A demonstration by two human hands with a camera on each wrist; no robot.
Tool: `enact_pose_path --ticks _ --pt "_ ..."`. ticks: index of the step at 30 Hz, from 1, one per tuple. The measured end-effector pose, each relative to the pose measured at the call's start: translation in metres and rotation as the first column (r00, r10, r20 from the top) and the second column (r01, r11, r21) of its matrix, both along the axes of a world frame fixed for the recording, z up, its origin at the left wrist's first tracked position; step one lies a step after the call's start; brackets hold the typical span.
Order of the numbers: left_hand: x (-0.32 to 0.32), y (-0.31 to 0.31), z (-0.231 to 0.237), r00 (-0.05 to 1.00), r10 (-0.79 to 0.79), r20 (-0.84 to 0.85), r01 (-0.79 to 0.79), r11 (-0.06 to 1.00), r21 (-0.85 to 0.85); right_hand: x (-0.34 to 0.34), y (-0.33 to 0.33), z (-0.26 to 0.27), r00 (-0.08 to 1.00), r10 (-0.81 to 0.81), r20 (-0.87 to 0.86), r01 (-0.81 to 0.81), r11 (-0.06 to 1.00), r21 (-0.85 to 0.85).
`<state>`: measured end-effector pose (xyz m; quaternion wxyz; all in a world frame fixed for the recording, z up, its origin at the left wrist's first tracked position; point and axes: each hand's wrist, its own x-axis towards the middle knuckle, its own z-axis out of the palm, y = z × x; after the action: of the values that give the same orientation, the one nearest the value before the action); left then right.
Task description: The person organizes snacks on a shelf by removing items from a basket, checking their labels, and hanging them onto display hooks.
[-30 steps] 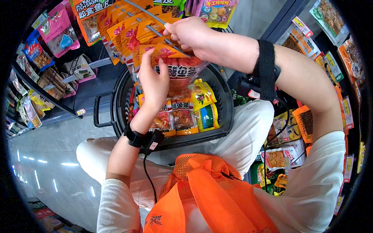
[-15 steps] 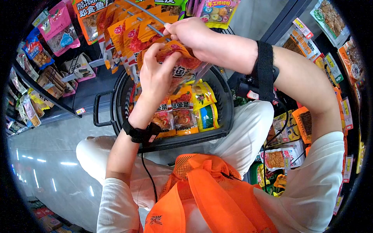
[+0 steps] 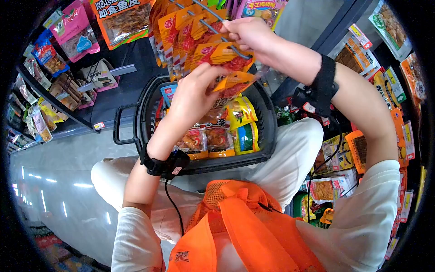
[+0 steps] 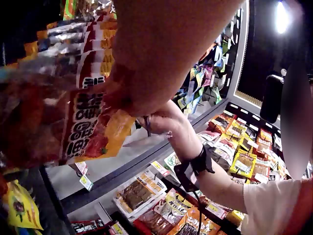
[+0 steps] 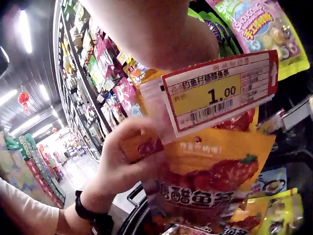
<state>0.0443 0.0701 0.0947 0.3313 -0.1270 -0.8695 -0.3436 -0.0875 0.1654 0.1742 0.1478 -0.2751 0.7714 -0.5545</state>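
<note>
The left hand [image 3: 192,93] held one orange snack bag [image 3: 233,83] pinched near its top between thumb and fingers, just below the end of the lower rod [image 3: 242,54] and above the basket [image 3: 217,164]. In the right wrist view that bag hung almost upright, printed face to the camera, orange header uppermost, its long axis running roughly up and down. The right hand [image 3: 253,36] had its fingers curled at the upper rod [image 3: 207,10], one of two, near one price tag [image 5: 220,93] reading 1.00. More orange bags [image 3: 190,38] hung in a row from the lower rod, overlapping too much to count. Inside the basket, two yellow packs [image 3: 241,111] lay at the right, beside two clear-fronted packs [image 3: 220,139], with one light-blue pack [image 3: 168,93] farther back.
</note>
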Motion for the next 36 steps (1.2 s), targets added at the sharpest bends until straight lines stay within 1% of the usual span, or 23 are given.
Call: enact_pose_path --ticks 1,3,5,7,8,9,11,12,13,14,17,19,21,23,24,26,27,31,32,33,34,35,36 --pt "-0.001 -0.004 -0.002 1.0 0.005 0.001 -0.005 1.0 -0.004 -0.004 0.004 0.003 1.0 0.005 0.001 -0.005 1.0 -0.004" --pt "-0.005 -0.014 -0.012 0.999 0.034 0.009 -0.032 0.992 -0.126 -0.012 0.011 0.014 0.982 0.053 -0.179 -0.027 0.989 0.144" --pt "-0.006 -0.029 -0.02 0.991 0.082 0.105 -0.066 0.987 -0.145 -0.038 0.014 0.02 0.899 0.183 -0.398 -0.092 0.967 0.237" --pt "-0.005 -0.046 -0.025 0.956 0.225 0.189 -0.168 0.946 -0.277 -0.059 0.019 0.034 0.866 0.317 -0.387 -0.21 0.932 0.294" --pt "-0.001 -0.054 -0.02 0.963 0.18 0.201 -0.122 0.955 -0.271 -0.064 0.022 0.039 0.859 0.312 -0.405 -0.197 0.933 0.3" --pt "-0.001 -0.061 -0.01 0.98 0.107 0.169 -0.07 0.974 -0.216 -0.068 0.025 0.048 0.851 0.321 -0.416 -0.204 0.932 0.301" --pt "0.009 -0.061 0.023 0.983 0.181 -0.035 -0.183 0.98 -0.083 -0.079 0.034 0.065 0.8 0.416 -0.433 -0.196 0.862 0.467" --pt "0.013 -0.064 0.036 0.953 0.247 -0.175 -0.259 0.965 -0.048 -0.083 0.037 0.071 0.725 0.459 -0.514 -0.148 0.832 0.535" --pt "0.016 -0.07 0.046 0.899 0.313 -0.307 -0.33 0.944 -0.002 -0.087 0.041 0.072 0.718 0.465 -0.517 -0.153 0.831 0.534" --pt "0.017 -0.085 0.054 0.817 0.338 -0.466 -0.463 0.868 -0.182 -0.09 0.043 0.072 0.696 0.48 -0.534 -0.14 0.821 0.554" --pt "0.008 -0.128 0.051 0.787 0.424 -0.449 -0.584 0.748 -0.317 -0.097 0.05 0.073 0.667 0.526 -0.527 -0.202 0.809 0.552" --pt "0.005 -0.138 0.044 0.876 0.387 -0.287 -0.47 0.819 -0.329 -0.102 0.049 0.071 0.602 0.558 -0.572 -0.268 0.815 0.514" --pt "0.001 -0.14 0.045 0.926 0.328 -0.186 -0.371 0.881 -0.293 -0.102 0.045 0.071 0.611 0.533 -0.585 -0.209 0.822 0.53" --pt "-0.012 -0.143 0.052 0.917 0.265 -0.297 -0.368 0.85 -0.377 -0.094 0.042 0.073 0.6 0.54 -0.59 -0.233 0.824 0.517" --pt "-0.02 -0.144 0.055 0.915 0.274 -0.296 -0.373 0.853 -0.365 -0.102 0.039 0.071 0.603 0.556 -0.572 -0.281 0.819 0.499" --pt "-0.035 -0.141 0.07 0.936 0.271 -0.224 -0.35 0.774 -0.528 -0.099 0.032 0.076 0.639 0.544 -0.544 -0.228 0.809 0.541" --pt "-0.042 -0.132 0.072 0.938 0.259 -0.231 -0.341 0.809 -0.478 -0.098 0.029 0.078 0.682 0.516 -0.519 -0.172 0.802 0.571" --pt "-0.059 -0.119 0.096 0.976 0.165 -0.144 -0.215 0.851 -0.479 -0.083 0.028 0.084 0.649 0.544 -0.531 -0.188 0.792 0.581" --pt "-0.061 -0.122 0.099 0.972 0.172 -0.162 -0.229 0.852 -0.47 -0.069 0.031 0.09 0.747 0.471 -0.47 -0.128 0.795 0.593" --pt "-0.061 -0.124 0.103 0.967 0.18 -0.183 -0.246 0.851 -0.463 -0.068 0.031 0.088 0.74 0.476 -0.474 -0.134 0.796 0.59" --pt "-0.06 -0.126 0.106 0.966 0.171 -0.195 -0.246 0.843 -0.478 -0.07 0.032 0.083 0.296 0.346 -0.891 -0.003 0.933 0.361" --pt "-0.06 -0.128 0.108 0.955 0.158 -0.25 -0.262 0.847 -0.463 -0.069 0.032 0.078 -0.246 0.054 -0.968 -0.031 0.997 0.064" --pt "-0.056 -0.125 0.112 0.957 0.186 -0.222 -0.268 0.861 -0.432 -0.049 0.035 0.079 -0.217 -0.014 -0.976 -0.14 0.99 0.017"
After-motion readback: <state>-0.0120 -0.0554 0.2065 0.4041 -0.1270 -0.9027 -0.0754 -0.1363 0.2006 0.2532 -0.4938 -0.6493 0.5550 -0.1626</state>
